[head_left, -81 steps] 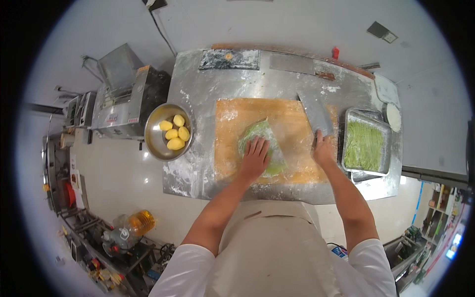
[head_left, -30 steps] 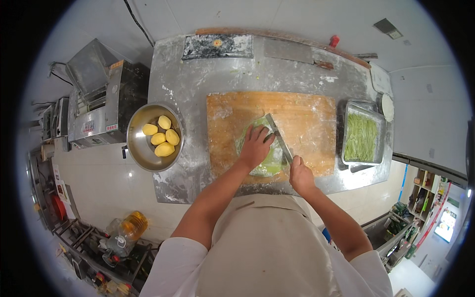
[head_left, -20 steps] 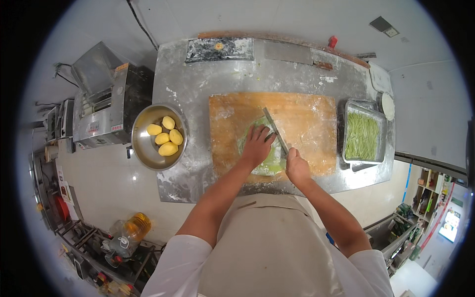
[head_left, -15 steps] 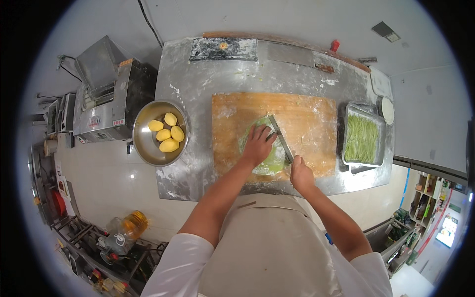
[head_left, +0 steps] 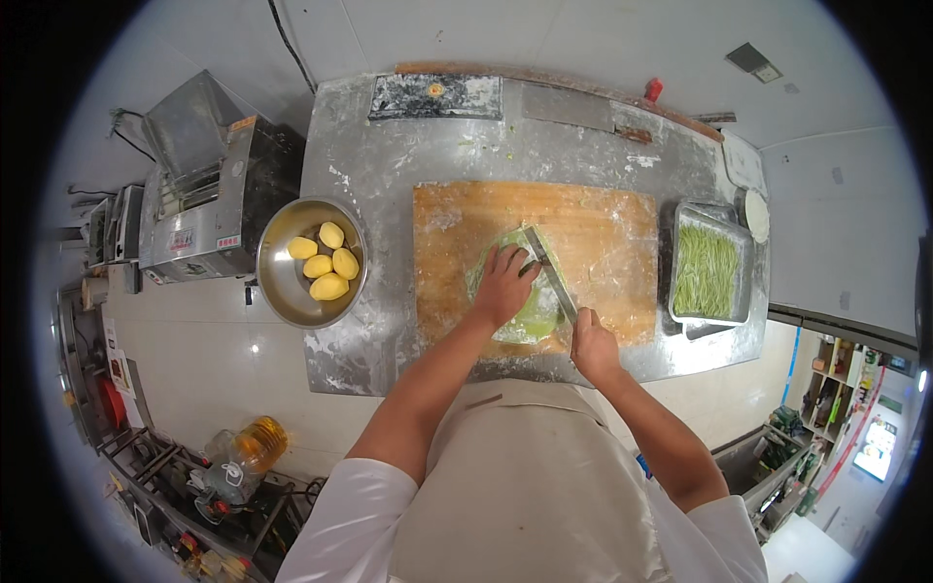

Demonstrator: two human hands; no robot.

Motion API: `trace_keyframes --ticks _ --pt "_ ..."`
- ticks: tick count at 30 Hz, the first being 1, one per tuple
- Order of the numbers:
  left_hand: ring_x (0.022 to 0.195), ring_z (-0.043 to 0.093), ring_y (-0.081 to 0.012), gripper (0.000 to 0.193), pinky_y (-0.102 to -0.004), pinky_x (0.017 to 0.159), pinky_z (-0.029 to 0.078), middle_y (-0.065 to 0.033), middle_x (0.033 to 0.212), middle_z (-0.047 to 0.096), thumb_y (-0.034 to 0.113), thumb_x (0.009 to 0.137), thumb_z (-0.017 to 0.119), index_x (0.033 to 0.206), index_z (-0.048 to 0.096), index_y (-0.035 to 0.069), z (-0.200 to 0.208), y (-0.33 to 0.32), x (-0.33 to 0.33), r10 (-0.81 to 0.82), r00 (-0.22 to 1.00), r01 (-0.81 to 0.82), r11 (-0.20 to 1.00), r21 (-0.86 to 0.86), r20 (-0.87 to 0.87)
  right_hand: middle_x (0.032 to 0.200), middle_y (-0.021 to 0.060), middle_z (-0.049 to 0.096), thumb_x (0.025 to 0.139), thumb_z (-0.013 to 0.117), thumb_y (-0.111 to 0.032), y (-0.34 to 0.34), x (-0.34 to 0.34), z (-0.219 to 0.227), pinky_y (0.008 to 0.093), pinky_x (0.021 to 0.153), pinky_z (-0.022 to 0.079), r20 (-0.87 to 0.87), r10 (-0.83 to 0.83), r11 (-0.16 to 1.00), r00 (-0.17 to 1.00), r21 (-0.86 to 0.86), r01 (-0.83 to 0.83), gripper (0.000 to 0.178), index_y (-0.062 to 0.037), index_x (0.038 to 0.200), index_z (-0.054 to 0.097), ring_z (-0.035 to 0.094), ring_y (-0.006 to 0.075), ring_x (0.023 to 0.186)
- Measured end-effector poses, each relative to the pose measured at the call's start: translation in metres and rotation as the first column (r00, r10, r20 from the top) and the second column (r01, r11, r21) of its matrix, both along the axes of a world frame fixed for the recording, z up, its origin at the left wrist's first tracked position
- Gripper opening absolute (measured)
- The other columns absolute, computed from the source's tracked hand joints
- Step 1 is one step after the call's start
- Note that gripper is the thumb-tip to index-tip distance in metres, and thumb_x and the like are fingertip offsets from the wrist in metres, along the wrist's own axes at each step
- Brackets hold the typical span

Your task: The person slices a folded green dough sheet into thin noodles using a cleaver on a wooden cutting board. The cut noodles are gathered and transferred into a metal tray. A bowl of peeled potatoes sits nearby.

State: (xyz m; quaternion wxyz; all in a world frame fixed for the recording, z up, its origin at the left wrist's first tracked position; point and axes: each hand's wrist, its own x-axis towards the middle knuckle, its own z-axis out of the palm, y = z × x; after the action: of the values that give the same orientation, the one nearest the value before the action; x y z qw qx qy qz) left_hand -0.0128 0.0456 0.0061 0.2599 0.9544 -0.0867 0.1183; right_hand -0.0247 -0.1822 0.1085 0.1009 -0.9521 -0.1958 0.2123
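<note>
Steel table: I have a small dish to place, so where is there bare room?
Between the wooden board and the dark slab behind it, the steel table is bare though floury; the board's right part, from knife to noodle tray, is open. Crowded: the green dough, with left hand and knife.

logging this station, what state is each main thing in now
green dough sheet, flat and floured
knife, blade at the sheet
left hand, spread on the sheet
right hand, gripping the knife
cutting board, flour-dusted
metal bowl, holding five yellow lumps
metal tray, holding green strands
</note>
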Motion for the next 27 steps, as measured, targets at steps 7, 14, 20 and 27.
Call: trace_keyframes --ticks 7,14,20,27 --pt "0.137 0.046 -0.0335 0.036 -0.0619 0.121 0.03 -0.0095 0.133 0.058 0.015 0.085 0.07 0.121 0.072 0.016 -0.005 0.001 0.0 0.012 1.0 -0.012 1.0 0.005 -0.004 0.105 0.0291 0.063 0.092 0.055 -0.002 0.006 0.003 -0.003 0.0559 0.069 0.058 -0.115 -0.031 0.998 0.993 -0.059 0.024 0.022 -0.0001 0.11 0.043 0.069 0.0494 0.08" --pt "0.137 0.047 -0.0342 0.038 -0.0618 0.12 0.031 -0.0104 0.134 0.058 0.014 0.083 0.071 0.121 0.071 0.016 -0.011 -0.003 0.005 0.007 1.0 -0.008 0.999 0.046 0.029 0.112 0.0294 0.063 0.09 0.054 -0.001 0.032 0.02 -0.023 0.0564 0.073 0.057 -0.069 -0.014 0.999 0.997 0.031 0.016 0.024 0.0001 0.111 0.043 0.069 0.0493 0.087" --pt "0.138 0.047 -0.034 0.04 -0.0617 0.119 0.031 -0.0102 0.135 0.057 0.011 0.083 0.07 0.122 0.071 0.017 -0.007 -0.005 0.001 0.032 0.998 -0.033 0.999 0.029 0.049 0.11 0.0289 0.062 0.09 0.057 -0.002 0.025 0.02 -0.008 0.055 0.073 0.058 -0.064 -0.019 1.0 0.998 0.002 0.02 0.025 0.0002 0.111 0.045 0.069 0.0485 0.087" --pt "0.137 0.047 -0.0337 0.038 -0.0628 0.118 0.032 -0.01 0.133 0.057 0.012 0.086 0.07 0.124 0.071 0.017 -0.007 -0.007 -0.007 0.027 0.999 -0.028 0.999 0.039 0.02 0.108 0.0282 0.062 0.091 0.062 -0.006 -0.004 -0.006 -0.016 0.0547 0.072 0.058 -0.037 -0.029 0.999 0.999 0.015 0.03 0.032 0.0014 0.116 0.045 0.069 0.048 0.085"
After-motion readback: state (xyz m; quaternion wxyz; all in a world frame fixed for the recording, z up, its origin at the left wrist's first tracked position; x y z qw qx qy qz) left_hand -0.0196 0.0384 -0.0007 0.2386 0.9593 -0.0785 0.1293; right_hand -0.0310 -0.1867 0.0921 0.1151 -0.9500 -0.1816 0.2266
